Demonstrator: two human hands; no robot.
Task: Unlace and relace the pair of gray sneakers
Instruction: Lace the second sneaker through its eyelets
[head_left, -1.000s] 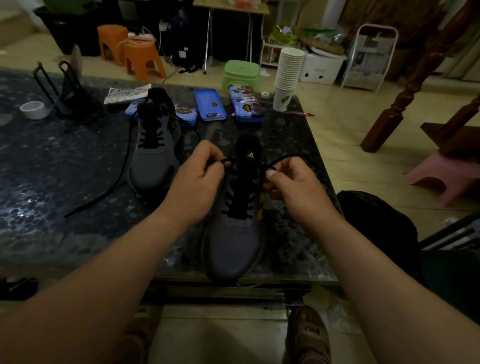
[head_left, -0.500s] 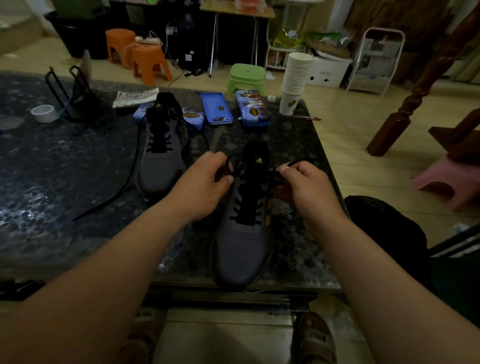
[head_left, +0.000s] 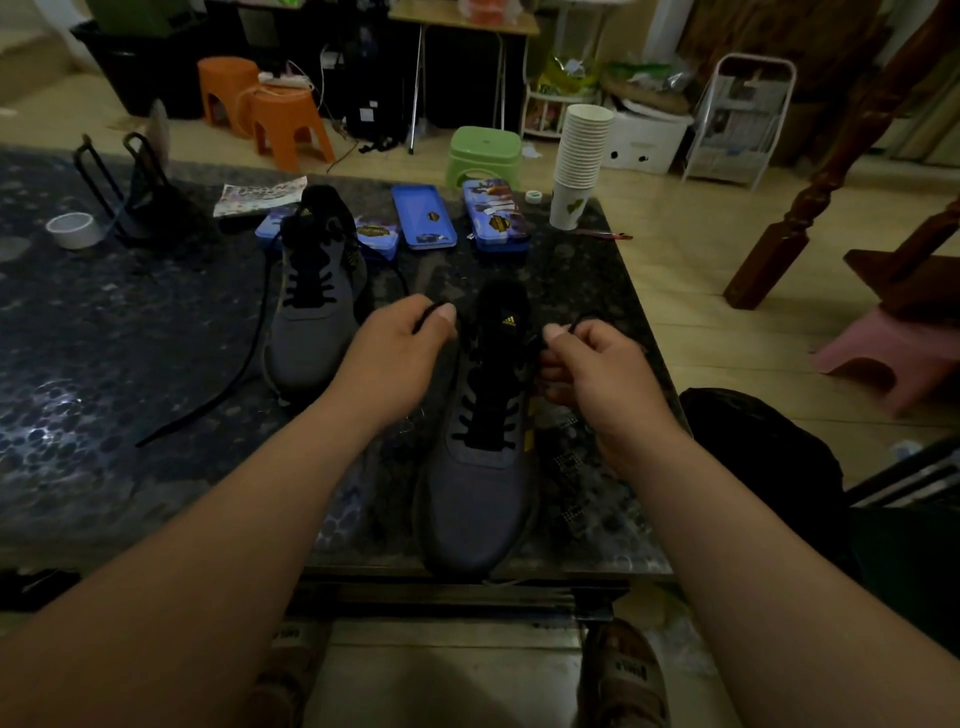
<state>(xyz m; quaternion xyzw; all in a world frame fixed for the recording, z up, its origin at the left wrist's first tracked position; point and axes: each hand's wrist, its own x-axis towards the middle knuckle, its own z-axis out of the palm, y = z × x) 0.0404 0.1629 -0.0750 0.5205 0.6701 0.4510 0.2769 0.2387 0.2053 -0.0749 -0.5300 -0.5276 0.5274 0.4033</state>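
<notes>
Two gray sneakers with black laces stand on a dark speckled table (head_left: 104, 374). The near sneaker (head_left: 480, 483) points its toe at me, black tongue with a yellow logo up. My left hand (head_left: 400, 358) pinches one black lace end at the sneaker's left side. My right hand (head_left: 592, 369) pinches the other lace end at its right side. Both hands sit beside the top eyelets. The far sneaker (head_left: 311, 332) lies to the left, and its loose black lace (head_left: 244, 364) trails across the table toward the front left.
Blue tins (head_left: 423, 215) and a stack of paper cups (head_left: 579, 161) stand at the table's back. A tape roll (head_left: 72, 228) and a black holder (head_left: 140, 202) are at the back left. Orange (head_left: 283, 124), green (head_left: 483, 150) and pink (head_left: 893, 353) stools stand on the floor.
Both hands have drawn slightly apart and up, each still pinching a lace end of the near sneaker. The view has shifted a little; the sneakers have not moved.
</notes>
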